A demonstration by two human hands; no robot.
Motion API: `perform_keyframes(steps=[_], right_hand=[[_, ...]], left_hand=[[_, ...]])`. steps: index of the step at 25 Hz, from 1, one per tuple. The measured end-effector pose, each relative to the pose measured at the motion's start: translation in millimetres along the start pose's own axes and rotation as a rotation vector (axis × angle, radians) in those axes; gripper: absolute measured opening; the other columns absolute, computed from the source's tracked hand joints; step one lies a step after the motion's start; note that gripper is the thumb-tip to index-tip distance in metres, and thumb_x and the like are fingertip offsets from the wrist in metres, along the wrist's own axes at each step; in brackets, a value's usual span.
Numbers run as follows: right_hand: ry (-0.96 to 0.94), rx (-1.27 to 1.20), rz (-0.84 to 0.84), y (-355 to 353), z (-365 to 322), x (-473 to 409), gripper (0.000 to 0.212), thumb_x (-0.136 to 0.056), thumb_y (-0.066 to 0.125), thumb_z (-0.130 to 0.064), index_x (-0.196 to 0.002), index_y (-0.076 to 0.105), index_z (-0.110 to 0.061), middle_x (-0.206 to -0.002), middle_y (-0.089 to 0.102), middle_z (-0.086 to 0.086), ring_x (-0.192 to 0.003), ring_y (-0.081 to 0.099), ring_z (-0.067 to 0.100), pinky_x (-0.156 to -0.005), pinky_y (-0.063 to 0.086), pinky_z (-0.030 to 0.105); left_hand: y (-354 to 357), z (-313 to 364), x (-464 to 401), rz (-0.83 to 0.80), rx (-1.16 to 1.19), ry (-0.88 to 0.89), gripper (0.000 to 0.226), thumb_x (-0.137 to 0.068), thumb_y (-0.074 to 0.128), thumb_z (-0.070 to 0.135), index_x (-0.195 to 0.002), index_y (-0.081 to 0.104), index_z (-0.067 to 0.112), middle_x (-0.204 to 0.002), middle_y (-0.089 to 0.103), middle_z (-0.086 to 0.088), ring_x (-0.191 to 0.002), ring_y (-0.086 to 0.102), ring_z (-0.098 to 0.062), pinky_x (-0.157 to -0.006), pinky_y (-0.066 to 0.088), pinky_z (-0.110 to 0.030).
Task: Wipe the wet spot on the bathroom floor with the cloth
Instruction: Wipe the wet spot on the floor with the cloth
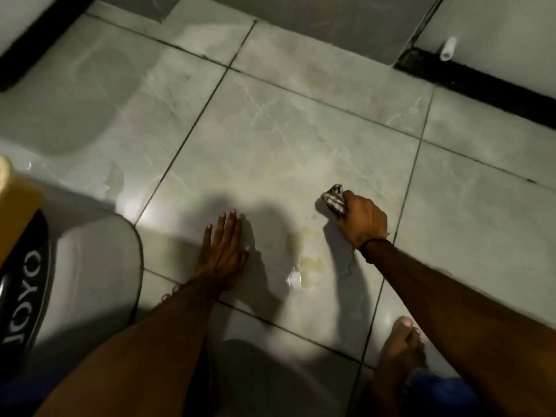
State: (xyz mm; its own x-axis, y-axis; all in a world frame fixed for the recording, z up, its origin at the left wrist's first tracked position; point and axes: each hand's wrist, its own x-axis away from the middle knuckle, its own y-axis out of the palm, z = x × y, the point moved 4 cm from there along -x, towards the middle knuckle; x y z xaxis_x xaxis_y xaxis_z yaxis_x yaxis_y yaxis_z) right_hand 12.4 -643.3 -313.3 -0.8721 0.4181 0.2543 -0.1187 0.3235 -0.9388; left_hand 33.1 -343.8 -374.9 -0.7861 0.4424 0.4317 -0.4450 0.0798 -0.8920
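Wiping the floor, cloth just past the wet spot

The right hand [362,219] has its fingers clenched around a bunched cloth [334,198], pressed to the floor [270,130]. The yellowish wet spot [304,254] lies on the wrist side of those fingers, between the hands, apparently not yet wiped. The left hand [224,251] lies flat with fingers released and spread, likely propping the crouch.
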Motion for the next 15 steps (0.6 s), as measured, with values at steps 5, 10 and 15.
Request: perform_keyframes(steps=[5,10,15], right_hand=[[0.030,0.072,0.000,-4.2,2.5,10.1,0.033,-0.091,0.057,-0.012,-0.124,0.061,-0.015,-0.108,0.073,0.019,-0.096,0.069,0.041,-0.066,0.038,0.034],[0.007,0.174,-0.356,66.0,-10.7,14.5,0.076,-0.099,0.044,-0.043,-0.162,0.006,-0.023,-0.170,0.010,0.018,-0.154,0.016,0.041,-0.124,0.014,0.060],[-0.060,0.213,-0.354,105.2,-23.9,30.0,0.087,-0.093,0.025,-0.071,-0.161,-0.008,-0.027,-0.169,-0.017,0.014,-0.154,-0.019,0.040,-0.120,-0.017,0.060]], left_hand=[[-5.2,-8.5,9.7,-0.032,0.012,-0.022,0.076,-0.101,0.020,0.050,-0.158,-0.008,0.009,-0.168,-0.017,-0.013,-0.156,-0.013,-0.030,-0.126,0.000,-0.050],[31.1,-10.5,0.2,-0.018,0.054,0.030,0.079,-0.099,0.021,0.052,-0.158,-0.001,0.005,-0.169,-0.007,-0.017,-0.156,-0.005,-0.034,-0.126,0.002,-0.049],[54.5,-15.0,-0.9,0.034,0.042,0.072,0.081,-0.098,0.032,0.053,-0.157,0.014,0.000,-0.167,0.008,-0.023,-0.155,0.006,-0.039,-0.124,0.009,-0.053]])
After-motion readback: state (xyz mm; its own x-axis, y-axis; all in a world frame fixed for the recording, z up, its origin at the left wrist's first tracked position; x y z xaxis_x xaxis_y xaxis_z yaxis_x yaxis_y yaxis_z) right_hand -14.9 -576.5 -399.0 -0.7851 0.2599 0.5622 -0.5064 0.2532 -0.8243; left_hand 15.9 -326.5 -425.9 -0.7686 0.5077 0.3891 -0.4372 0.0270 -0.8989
